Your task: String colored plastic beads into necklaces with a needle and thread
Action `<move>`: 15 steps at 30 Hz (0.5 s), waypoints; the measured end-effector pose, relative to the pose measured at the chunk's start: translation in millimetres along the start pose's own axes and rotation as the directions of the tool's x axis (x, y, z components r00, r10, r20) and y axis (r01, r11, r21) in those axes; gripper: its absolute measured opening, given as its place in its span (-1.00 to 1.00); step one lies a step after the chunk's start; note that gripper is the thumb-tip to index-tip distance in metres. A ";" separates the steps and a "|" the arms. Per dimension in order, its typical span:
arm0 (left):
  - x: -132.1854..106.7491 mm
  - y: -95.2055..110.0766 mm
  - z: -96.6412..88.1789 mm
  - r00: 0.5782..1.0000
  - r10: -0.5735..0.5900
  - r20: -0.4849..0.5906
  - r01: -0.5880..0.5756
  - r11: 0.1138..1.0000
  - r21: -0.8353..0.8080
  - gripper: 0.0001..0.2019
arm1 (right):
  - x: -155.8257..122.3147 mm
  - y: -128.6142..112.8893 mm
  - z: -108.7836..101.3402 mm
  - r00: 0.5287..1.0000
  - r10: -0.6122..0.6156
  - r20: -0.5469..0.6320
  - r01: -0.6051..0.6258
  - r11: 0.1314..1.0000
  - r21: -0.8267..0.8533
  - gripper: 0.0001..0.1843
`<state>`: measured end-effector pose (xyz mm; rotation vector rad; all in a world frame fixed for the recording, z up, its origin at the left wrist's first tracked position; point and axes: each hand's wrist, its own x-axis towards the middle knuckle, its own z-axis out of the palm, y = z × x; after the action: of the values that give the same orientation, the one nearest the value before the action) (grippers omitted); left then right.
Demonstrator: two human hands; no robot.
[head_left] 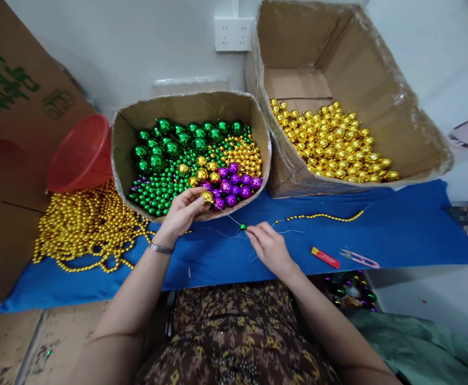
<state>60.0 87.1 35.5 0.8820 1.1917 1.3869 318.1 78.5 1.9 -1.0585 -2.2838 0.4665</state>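
Left hand (184, 211) pinching one shiny gold ball (207, 198) by the near rim of the left of two open cardboard boxes (205, 104). One pale thin thread (231, 217) slants right to one small shiny green bead (242, 227). Right hand (270, 246): fingertips pressed together beside it; whether on bead or thread, cannot tell. Farther right, on blue cloth (226, 264): one gold-beaded strand (326, 216).
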 end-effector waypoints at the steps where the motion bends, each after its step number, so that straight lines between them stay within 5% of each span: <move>1: -0.1 0.1 0.3 1.000 -0.002 -0.003 0.002 1.000 -0.009 -0.69 | 0.4 -0.3 0.1 1.000 0.000 0.004 0.000 1.000 -0.001 -0.74; 15: 0.9 -3.1 -0.4 1.000 0.021 -0.007 -0.021 0.999 0.037 -0.64 | 4.7 -3.8 0.8 1.000 0.008 0.025 -0.007 1.000 -0.021 -0.73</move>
<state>60.2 87.8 32.3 0.9181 1.2201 1.3902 313.0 79.7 4.9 -1.0772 -2.3123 0.4631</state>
